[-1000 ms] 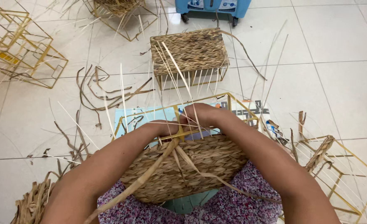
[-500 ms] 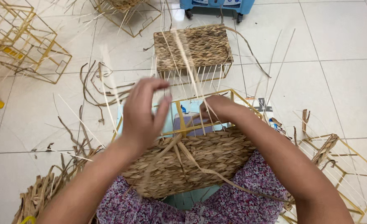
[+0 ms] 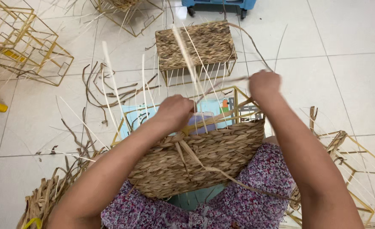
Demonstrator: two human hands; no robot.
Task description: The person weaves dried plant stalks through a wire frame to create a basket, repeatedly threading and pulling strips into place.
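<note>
I see two bare forearms running up from the bottom of the view, no sleeves, watch or bands on either. The left hand (image 3: 174, 111) and right hand (image 3: 263, 83) are bare too, with no gloves and no rings that I can make out. Below them I see a garment (image 3: 263, 186) in a small floral print, purple and pink flecked with white, over the lap.

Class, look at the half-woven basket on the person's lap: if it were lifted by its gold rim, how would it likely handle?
The half-woven basket would probably hold its shape, since a wire frame carries the weave. It is likely light for its size: dried fibre, open top. Its loose strands would probably flop and snag.
</note>
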